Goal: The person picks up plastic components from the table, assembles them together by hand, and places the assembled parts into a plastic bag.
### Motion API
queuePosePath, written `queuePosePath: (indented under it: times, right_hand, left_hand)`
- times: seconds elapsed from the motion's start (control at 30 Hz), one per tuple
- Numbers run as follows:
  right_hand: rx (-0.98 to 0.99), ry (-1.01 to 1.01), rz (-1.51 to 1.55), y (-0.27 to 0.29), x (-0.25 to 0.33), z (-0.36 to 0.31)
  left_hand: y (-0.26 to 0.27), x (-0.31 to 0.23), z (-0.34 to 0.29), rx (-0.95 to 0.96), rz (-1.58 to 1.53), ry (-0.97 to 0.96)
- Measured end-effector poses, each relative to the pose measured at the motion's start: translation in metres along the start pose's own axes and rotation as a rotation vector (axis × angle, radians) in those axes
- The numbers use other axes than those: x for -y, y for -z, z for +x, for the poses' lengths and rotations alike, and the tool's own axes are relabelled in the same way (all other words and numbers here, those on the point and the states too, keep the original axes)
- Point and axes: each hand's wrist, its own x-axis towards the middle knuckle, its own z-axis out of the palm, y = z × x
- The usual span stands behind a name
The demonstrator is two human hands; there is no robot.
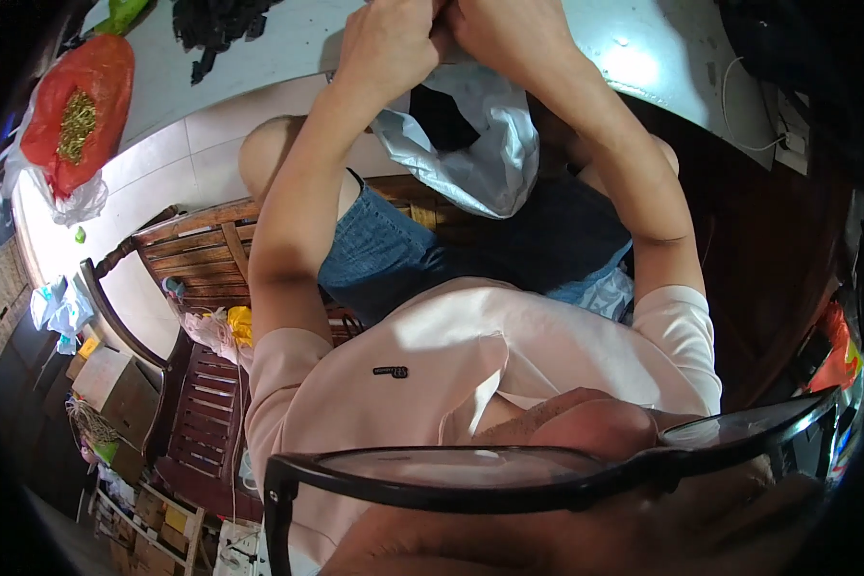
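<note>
The left hand [389,48] and right hand [509,38] meet, fingers curled, over the near edge of the table [298,34]; their tips run out of view, so I cannot tell what either grips. Just below that edge the silvery-white bag [516,144] gapes open, while black pieces [216,34] lie to the left on the table and a red bag [113,91] of gold-coloured bits [78,125] sits by its left end.

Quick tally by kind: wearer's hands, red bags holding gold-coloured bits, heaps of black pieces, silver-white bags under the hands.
Left hand and right hand: 2
Red bag of gold-coloured bits: 1
Heap of black pieces: 1
Silver-white bag: 1
Total: 5
</note>
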Motion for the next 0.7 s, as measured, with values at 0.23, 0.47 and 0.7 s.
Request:
queuePosePath:
  times: [0.23, 0.47, 0.7]
  right_hand:
    - [0.024, -0.133, 0.111, 0.013, -0.009, -0.009]
    - [0.022, 0.138, 0.731, -0.012, -0.030, -0.028]
    - [0.176, 0.156, 0.806, -0.012, -0.035, -0.032]
  left_hand:
    - [0.009, 0.007, -0.004, 0.026, -0.057, -0.043]
    - [0.020, 0.001, -0.006, 0.291, -0.601, 0.101]
    - [0.020, 0.003, -0.006, 0.322, -0.300, 0.046]
